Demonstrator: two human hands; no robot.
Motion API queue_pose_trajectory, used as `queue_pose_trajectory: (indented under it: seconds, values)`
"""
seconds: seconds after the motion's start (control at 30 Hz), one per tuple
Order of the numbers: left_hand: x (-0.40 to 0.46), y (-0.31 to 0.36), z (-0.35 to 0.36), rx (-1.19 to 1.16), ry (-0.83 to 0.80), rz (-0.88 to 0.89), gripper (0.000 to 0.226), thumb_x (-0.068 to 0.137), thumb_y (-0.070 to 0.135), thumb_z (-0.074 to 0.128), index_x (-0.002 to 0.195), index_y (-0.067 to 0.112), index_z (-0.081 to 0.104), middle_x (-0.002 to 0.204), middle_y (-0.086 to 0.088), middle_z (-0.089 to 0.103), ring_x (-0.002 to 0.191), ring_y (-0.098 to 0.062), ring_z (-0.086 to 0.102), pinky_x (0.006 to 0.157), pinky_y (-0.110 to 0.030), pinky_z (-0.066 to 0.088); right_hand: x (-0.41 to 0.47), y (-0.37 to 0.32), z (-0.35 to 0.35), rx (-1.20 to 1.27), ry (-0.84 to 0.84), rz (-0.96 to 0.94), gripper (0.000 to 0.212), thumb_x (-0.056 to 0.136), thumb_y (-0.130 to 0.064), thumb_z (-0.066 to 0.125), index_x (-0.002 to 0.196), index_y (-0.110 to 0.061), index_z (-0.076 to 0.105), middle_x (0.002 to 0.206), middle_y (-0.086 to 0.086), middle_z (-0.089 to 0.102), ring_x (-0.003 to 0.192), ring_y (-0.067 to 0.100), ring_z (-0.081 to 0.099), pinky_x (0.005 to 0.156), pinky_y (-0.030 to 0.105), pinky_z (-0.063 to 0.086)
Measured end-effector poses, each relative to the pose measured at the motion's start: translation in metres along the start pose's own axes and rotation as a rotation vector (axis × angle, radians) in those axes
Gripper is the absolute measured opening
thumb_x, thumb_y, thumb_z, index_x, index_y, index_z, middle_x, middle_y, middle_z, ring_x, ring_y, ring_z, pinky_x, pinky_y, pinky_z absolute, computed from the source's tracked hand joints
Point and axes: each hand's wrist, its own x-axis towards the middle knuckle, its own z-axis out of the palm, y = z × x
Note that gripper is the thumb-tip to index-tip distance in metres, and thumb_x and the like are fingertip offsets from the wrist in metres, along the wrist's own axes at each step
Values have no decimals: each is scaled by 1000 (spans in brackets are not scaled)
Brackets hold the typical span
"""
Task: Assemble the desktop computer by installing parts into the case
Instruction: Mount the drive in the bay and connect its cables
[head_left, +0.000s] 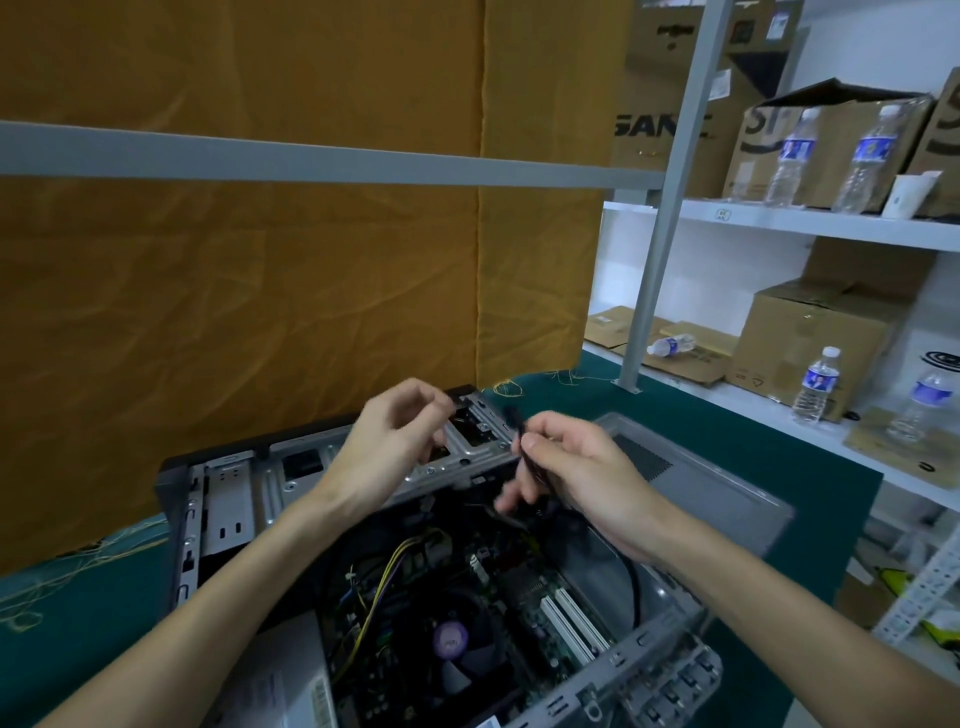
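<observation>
— Black cable (521, 446) first: our right hand (576, 467) pinches it between thumb and forefinger, just above the open case (223, 499), with the lower fingers loosely curled under it. Where does it go?

— We judge it belongs at the drive cage (470, 441), the bare metal bay at the far end of the case. Our left hand (395, 436) hovers over that bay with fingers curled; whether it holds anything, we cannot tell.

— How do we seat it well?

— Check the connector's keying before we push, and press straight, not at an angle. Let the left hand steady the cage or the drive while the right feeds the plug in. We should also route the slack away from the CPU fan (457, 642) lower down in the case, and clear of the yellow wires (387, 571) beside the motherboard (524, 597).

— And the case itself?

— It lies on its side, open upward, on a green table cover (737, 431), with the grey side panel (727, 493) lying flat just to its right.

— The room?

— An orange cloth (260, 286) hangs behind the table. To the right, white shelves (810, 223) carry cardboard boxes (810, 343), several water bottles (818, 384) and a paper cup (906, 195).
</observation>
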Motion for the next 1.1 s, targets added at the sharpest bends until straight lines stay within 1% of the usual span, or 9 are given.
queue_pose_trajectory:
  seconds: [0.1,0.23,0.3,0.4,0.53,0.6,0.7,0.83,1.1]
  values:
    - [-1,0,4,-17,-108,149,19,97,28,67,115,29,73,88,-1,72,67,-23,61,62,-35,52,-2,12,0,-220,-23,-55,17,107,-10,50,101,-2,63,49,-6,52,44,20,57,78,49,62]
    - [-3,-9,10,204,-174,184,10,87,35,80,97,34,81,94,8,74,79,-17,71,72,-38,59,1,17,0,-432,-8,-44,16,105,-22,57,100,-19,72,55,-19,61,36,15,54,43,29,48]
    - [-3,-12,8,291,-208,154,9,84,35,83,93,33,81,91,11,74,77,-14,71,72,-38,59,8,17,-2,-498,-6,-27,16,103,-23,61,94,-20,74,63,-22,66,43,6,59,46,21,44]
    - [-4,-16,6,447,-306,136,12,83,36,83,94,32,80,89,19,74,79,-4,69,71,-22,56,18,18,1,-689,-62,-31,15,99,-27,66,91,-23,79,78,-20,71,76,-6,65,70,16,44]
    - [-8,-16,12,663,-420,151,8,91,32,74,97,29,79,84,16,71,78,2,64,64,-10,46,22,26,2,-644,-153,122,10,93,-27,74,84,-23,77,65,-12,70,52,1,55,54,16,39]
    - [-9,-13,14,580,-415,57,9,95,28,71,96,24,79,81,10,72,71,-2,67,62,-12,49,21,24,-2,-384,-185,263,5,91,-17,76,95,-15,76,72,1,74,47,7,47,43,19,34]
    - [-6,-4,7,186,-422,-321,12,96,21,70,91,12,77,77,0,71,66,-12,69,62,-25,58,22,20,-10,-35,-132,346,20,93,-2,70,112,-5,70,89,19,77,50,7,48,40,16,32]
    - [-2,8,3,-345,-516,-754,17,91,27,72,98,14,79,77,0,65,64,-9,62,59,-19,53,30,20,-10,100,-66,315,17,98,-3,65,114,-3,69,77,11,74,47,8,46,41,17,33]
    - [-1,6,8,-574,-477,-928,21,86,32,78,86,12,82,71,3,71,58,-3,67,49,-12,52,34,30,-8,322,-289,365,17,99,-13,62,109,-8,75,80,7,61,50,8,44,48,20,38]
